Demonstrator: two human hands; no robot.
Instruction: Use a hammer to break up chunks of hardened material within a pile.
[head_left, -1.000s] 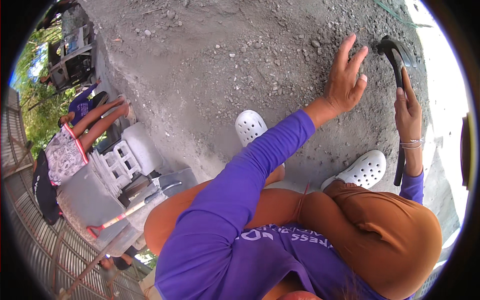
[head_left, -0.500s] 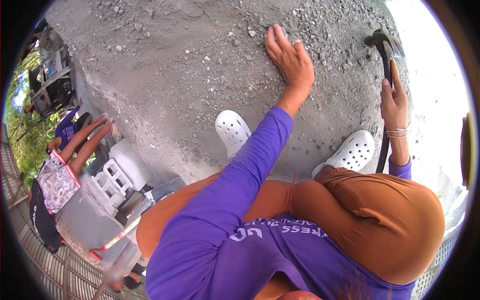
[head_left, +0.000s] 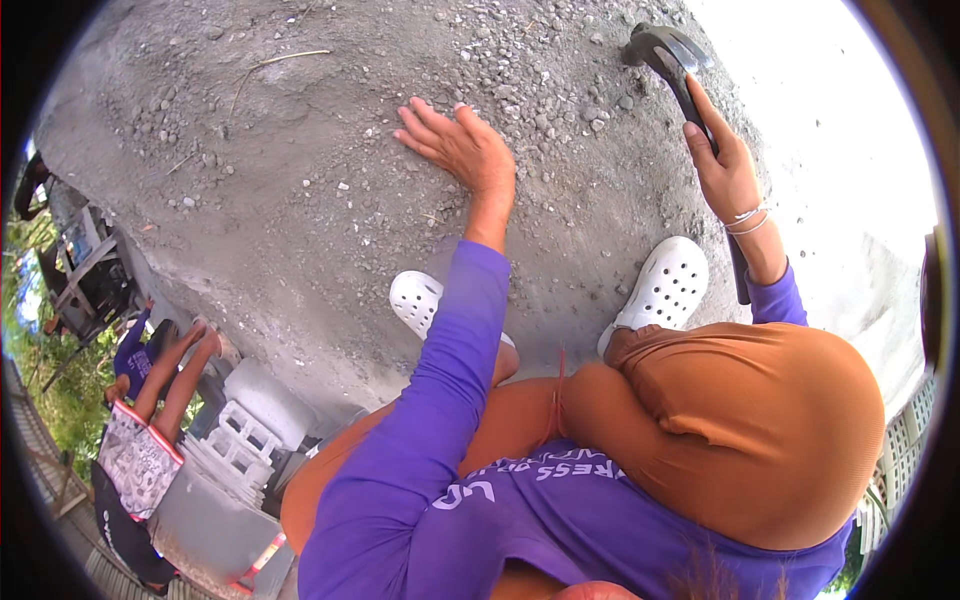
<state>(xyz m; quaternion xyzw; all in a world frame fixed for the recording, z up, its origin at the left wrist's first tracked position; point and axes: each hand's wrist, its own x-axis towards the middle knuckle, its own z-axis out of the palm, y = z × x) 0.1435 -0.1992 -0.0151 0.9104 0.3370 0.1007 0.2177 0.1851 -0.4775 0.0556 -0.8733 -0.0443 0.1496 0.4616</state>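
Note:
My left hand (head_left: pixel 463 152) is stretched over the grey, gravelly ground (head_left: pixel 330 215), its fingers extended and nothing in its grasp. Whether the palm touches the dirt I cannot tell. At the upper right, my right hand (head_left: pixel 727 172) grips the dark handle of a claw hammer (head_left: pixel 670 50), with the index finger laid along the handle. The hammer's head is at the far end, over the loose stones, and the handle's lower end shows beside my forearm. Small grey stones (head_left: pixel 597 118) lie between the two hands.
My feet wear white perforated clogs (head_left: pixel 672 283). Pale, bright paving (head_left: pixel 820 140) borders the dirt at the right. On the left are concrete hollow blocks (head_left: pixel 243 437), a red-handled tool (head_left: pixel 262 562), and other people, one in a purple top (head_left: pixel 130 355). A dry twig (head_left: pixel 285 57) lies far off.
My view has shifted, and both hands now appear further left. The left hand has gone from near the stones to barer dirt. The right hand still holds the hammer.

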